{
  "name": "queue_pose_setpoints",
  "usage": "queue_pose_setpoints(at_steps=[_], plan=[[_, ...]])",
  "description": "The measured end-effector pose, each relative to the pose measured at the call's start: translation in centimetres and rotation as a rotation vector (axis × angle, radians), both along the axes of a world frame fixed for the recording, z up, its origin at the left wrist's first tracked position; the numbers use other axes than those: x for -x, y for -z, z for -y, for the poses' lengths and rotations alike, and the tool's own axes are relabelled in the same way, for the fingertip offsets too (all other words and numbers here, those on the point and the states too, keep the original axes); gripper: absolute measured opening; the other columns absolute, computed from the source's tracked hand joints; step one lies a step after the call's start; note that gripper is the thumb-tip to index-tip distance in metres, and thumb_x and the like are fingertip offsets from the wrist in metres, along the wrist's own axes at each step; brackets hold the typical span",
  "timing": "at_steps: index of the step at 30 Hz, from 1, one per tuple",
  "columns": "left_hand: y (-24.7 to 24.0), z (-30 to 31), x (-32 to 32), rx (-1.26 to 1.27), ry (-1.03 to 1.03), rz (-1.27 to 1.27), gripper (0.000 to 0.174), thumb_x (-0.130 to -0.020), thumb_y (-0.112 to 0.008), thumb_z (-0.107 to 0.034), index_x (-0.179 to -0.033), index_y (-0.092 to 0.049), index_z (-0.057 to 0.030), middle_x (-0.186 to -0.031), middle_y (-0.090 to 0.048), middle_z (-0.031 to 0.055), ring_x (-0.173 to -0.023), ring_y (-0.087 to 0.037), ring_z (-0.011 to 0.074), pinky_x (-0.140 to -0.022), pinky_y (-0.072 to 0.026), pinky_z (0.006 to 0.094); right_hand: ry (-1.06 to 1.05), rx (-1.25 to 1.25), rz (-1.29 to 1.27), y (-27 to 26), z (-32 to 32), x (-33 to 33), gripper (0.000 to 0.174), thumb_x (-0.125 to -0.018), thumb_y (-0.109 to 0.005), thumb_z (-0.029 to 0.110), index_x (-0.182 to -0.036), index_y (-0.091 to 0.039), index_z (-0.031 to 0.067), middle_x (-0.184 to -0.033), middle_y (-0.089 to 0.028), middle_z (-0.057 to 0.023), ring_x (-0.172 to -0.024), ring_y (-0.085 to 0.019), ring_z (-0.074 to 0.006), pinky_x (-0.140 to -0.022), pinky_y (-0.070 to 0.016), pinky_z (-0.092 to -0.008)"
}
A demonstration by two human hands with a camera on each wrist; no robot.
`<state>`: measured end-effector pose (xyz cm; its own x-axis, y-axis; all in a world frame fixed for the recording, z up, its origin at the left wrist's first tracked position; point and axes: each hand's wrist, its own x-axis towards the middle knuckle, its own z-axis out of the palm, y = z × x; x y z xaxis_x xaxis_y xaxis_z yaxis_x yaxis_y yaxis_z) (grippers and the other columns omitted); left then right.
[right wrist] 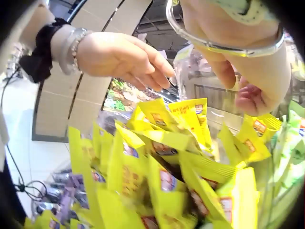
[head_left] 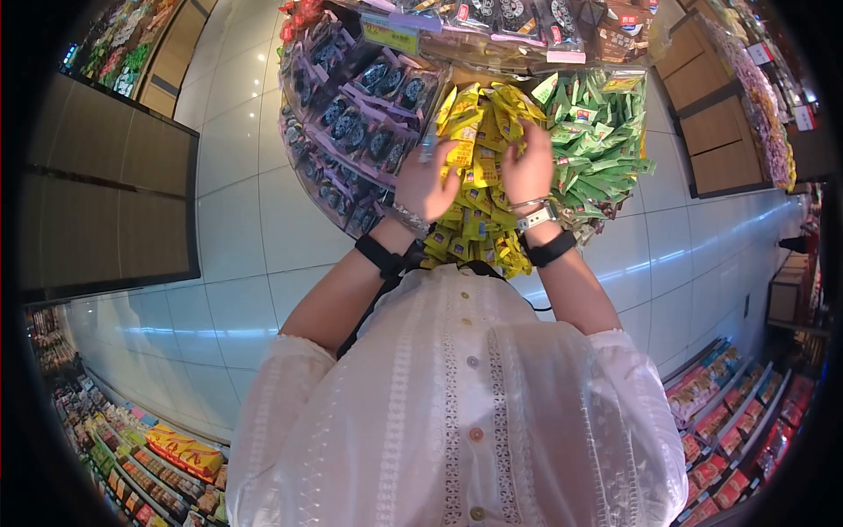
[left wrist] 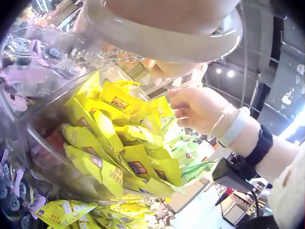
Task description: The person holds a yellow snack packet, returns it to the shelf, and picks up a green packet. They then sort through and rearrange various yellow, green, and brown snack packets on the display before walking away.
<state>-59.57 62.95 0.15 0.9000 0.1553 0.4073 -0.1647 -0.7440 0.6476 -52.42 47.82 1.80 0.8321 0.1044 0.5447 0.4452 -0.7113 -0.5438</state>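
Observation:
Yellow packets [head_left: 479, 171] fill a bin between dark packs in purple-edged wrapping [head_left: 351, 123] and green packets [head_left: 593, 145]. My left hand [head_left: 428, 183] is at the bin's left side; in the right wrist view the left hand [right wrist: 121, 59] has its fingers extended above the yellow packets [right wrist: 164, 181], holding nothing visible. On the other side, my right hand [head_left: 529, 167] hovers over the right part of the pile. Its fingers bend loosely in the left wrist view, where the right hand [left wrist: 202, 109] shows no packet in its grasp. Whether its fingertips touch a packet is unclear.
Clear plastic dividers [left wrist: 40, 138] separate the bins. More packs [head_left: 518, 22] stand behind, with a yellow-green price sign [head_left: 389, 33] at the back left. Wooden display stands [head_left: 707, 97] flank the tiled floor [head_left: 233, 220], and stocked shelves [head_left: 729, 413] are at the lower right.

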Motion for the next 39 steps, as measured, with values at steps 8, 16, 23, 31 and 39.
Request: queue_pose_setpoints(at_steps=[8,16,23,31,39], plan=[[1.0,3.3,-0.3,-0.298,0.319,-0.151,0.052,-0.073,-0.057,-0.017,-0.121,-0.040,-0.0094,-0.126,-0.039,0.0153,-0.120,-0.035,0.0283,-0.101,-0.0246,0.0451,0.116,0.431,-0.024,0.8,0.4,-4.7,0.044,-0.069,-0.055,0.009,-0.112,-0.050,0.0064,-0.097,-0.056,-0.0115,-0.089,-0.053,-0.0281,-0.074,-0.0449,-0.0371],[1.4,2.3,-0.2,-0.263,0.230,-0.136,0.047,-0.072,-0.054,-0.014,-0.118,-0.044,-0.0109,-0.117,-0.047,0.0173,-0.110,-0.044,0.0315,-0.097,-0.0327,0.0417,0.163,0.652,-0.100,1.0,0.2,-6.4,0.010,-0.072,-0.052,0.011,-0.077,-0.060,0.0082,-0.075,-0.062,-0.0072,-0.075,-0.059,-0.0238,-0.056,-0.0490,-0.0336],[-2.2,-0.4,-4.3,-0.106,0.097,0.010,0.034,-0.072,-0.057,-0.009,-0.105,-0.053,-0.0094,-0.088,-0.058,0.0157,-0.076,-0.055,0.0332,-0.068,-0.0452,0.0403,-0.039,0.540,0.279,-0.5,-0.4,-4.3,0.008,-0.067,-0.051,0.011,-0.068,-0.059,0.0114,-0.069,-0.058,-0.0033,-0.072,-0.052,-0.0197,-0.065,-0.0385,-0.0335],[-1.3,-0.7,-11.8,-0.565,-0.065,0.244,0.022,-0.074,-0.052,-0.013,-0.094,-0.060,-0.0128,-0.083,-0.059,0.0044,-0.085,-0.051,0.0219,-0.074,-0.0395,0.0347,-0.218,0.512,0.160,0.9,-1.0,-2.1,0.012,-0.069,-0.051,0.011,-0.078,-0.059,0.0088,-0.085,-0.059,-0.0054,-0.087,-0.055,-0.0241,-0.077,-0.0429,-0.0371],[-2.0,-1.8,-11.3,-0.540,0.029,0.213,0.018,-0.069,-0.059,-0.014,-0.087,-0.059,-0.0132,-0.079,-0.058,0.0051,-0.076,-0.051,0.0247,-0.069,-0.0386,0.0381,-0.214,0.494,0.031,1.6,0.7,-2.9,0.016,-0.068,-0.053,0.006,-0.083,-0.056,0.0060,-0.096,-0.060,-0.0091,-0.090,-0.058,-0.0253,-0.073,-0.0483,-0.0349]])
